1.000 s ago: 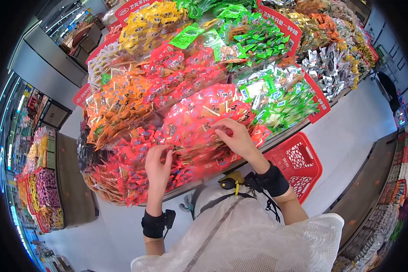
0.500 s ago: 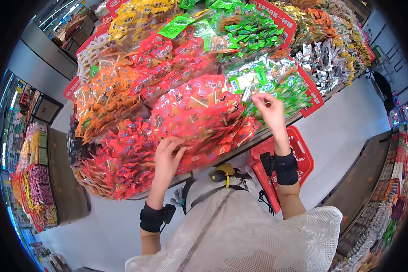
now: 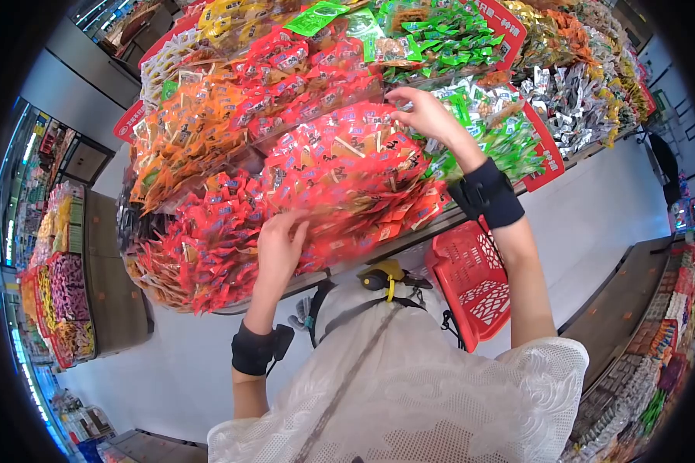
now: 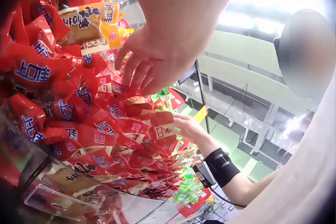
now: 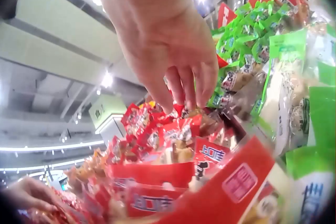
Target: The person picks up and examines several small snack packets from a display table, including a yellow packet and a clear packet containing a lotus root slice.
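Observation:
A heap of red snack packets [image 3: 332, 158] fills the front middle of the display bin. My left hand [image 3: 280, 245] rests at the near edge of the heap, fingers loosely bent over the packets. In the left wrist view the fingers of this hand [image 4: 152, 58] hang against the red wrappers, near an orange packet [image 4: 92, 22]. Towards the back right of the heap, my right hand [image 3: 428, 117] reaches down with its thumb apart from the fingers. The right wrist view has this hand [image 5: 170, 58] with fingertips right at the red packets, beside green-and-clear ones [image 5: 286, 87].
Orange packets [image 3: 189, 127] lie left of the heap, green ones [image 3: 459, 50] behind, silver ones [image 3: 560, 100] at the far right. Clear dividers and red sign boards [image 3: 544, 150] edge the bins. A red shopping basket [image 3: 471, 282] stands below the display's front edge.
My right hand has moved from the front of the red heap out to the right, then up to its back right. The left hand stays near the front edge.

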A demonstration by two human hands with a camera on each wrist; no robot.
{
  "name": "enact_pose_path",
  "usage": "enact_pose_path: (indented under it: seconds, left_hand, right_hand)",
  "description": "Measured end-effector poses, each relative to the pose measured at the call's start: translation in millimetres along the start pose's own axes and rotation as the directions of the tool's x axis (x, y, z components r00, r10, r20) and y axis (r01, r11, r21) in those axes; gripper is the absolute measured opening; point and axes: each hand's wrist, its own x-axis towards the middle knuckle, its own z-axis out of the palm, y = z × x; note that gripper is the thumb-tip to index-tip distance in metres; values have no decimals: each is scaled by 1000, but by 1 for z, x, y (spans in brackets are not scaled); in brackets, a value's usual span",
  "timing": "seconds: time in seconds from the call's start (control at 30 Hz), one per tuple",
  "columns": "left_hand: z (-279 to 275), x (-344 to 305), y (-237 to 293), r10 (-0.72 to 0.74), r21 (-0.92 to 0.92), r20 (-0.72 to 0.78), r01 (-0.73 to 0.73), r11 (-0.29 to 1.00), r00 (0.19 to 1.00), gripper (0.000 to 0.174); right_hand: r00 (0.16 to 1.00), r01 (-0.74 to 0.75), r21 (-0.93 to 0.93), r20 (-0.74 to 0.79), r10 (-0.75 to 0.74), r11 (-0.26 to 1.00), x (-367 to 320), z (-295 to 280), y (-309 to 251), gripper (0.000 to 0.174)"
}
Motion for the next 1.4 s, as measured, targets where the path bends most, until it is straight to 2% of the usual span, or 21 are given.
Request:
enact_pose_path:
  seconds: [0.07, 0.1, 0.2, 0.23, 0.3, 0.33, 0.43, 0.53, 0.6, 0.77, 0.87, 0.93, 0.97, 1.0, 1.07, 1.17, 1.27, 1.4]
  left_hand:
    - [-2, 1, 0, -37, -6, 26, 37, 999, 999, 16]
    - [-5, 2, 3, -52, 8, 43, 51, 999, 998, 17]
    - [-7, 5, 3, 25, 103, 46, -30, 994, 999, 18]
    - [-6, 6, 0, 45, 98, 40, -49, 994, 998, 17]
    - [-2, 8, -5, 87, 85, 22, -88, 992, 996, 16]
    - [-1, 10, -5, 61, 81, 29, -63, 995, 998, 15]
    - [-4, 13, -2, 8, 80, 47, -11, 997, 999, 12]
    - [-5, 15, 1, 25, 92, 46, -29, 995, 999, 10]
    - [-6, 15, 2, 56, 108, 36, -60, 992, 998, 10]
    - [-7, 15, 4, 20, 96, 42, -24, 995, 999, 11]
    - [-5, 14, 2, 18, 86, 37, -21, 996, 999, 10]
    - [-5, 13, 0, 29, 90, 30, -31, 995, 999, 10]
    - [-5, 12, 0, 38, 95, 26, -40, 995, 999, 11]
    - [-5, 12, 0, 46, 101, 22, -48, 994, 999, 11]
    - [-4, 11, -2, 48, 77, 20, -49, 996, 999, 9]
    - [-4, 11, -2, 39, 71, 35, -41, 997, 999, 9]
    - [-4, 10, -1, 48, 76, 31, -50, 996, 998, 8]
    - [-5, 11, -2, 37, 72, 22, -39, 997, 999, 10]
  right_hand:
    - [980, -39, -50, 194, 48, 998, 14, 5, 7, 30]
    - [968, -64, -76, 239, 81, 995, 19, 8, 11, 27]
    - [929, -145, 8, 347, 133, 989, 29, 8, 15, 26]
    - [938, -72, -11, 340, 71, 997, 30, 9, 14, 22]
    - [906, -69, -76, 413, 94, 995, 35, 10, 8, 20]
    - [888, -62, -110, 449, 106, 992, 38, 11, 4, 19]
    - [910, 46, -109, 414, 3, 993, 42, 21, -6, 17]
    - [912, 97, -213, 410, -1, 972, 42, 34, -13, 15]
    - [900, 89, -217, 435, 14, 972, 43, 36, -13, 16]
    - [893, 93, -230, 450, 21, 969, 48, 40, -4, 19]
    - [901, 87, -90, 432, -40, 992, 47, 31, -1, 19]
    - [962, 24, 40, 272, -34, 999, 48, 15, 2, 19]
    - [984, 49, 69, 166, -60, 996, 42, 3, -3, 17]
    - [989, -31, 196, 150, 1, 980, 34, -11, -11, 16]
    - [997, 37, -25, 69, -35, 999, 19, -31, -16, 14]
    - [994, -29, -205, 98, 50, 978, -11, -41, -8, 13]
    - [978, 49, -257, 209, 6, 965, -35, -33, 8, 12]
    - [968, 106, -330, 250, -21, 938, -52, -27, 18, 10]
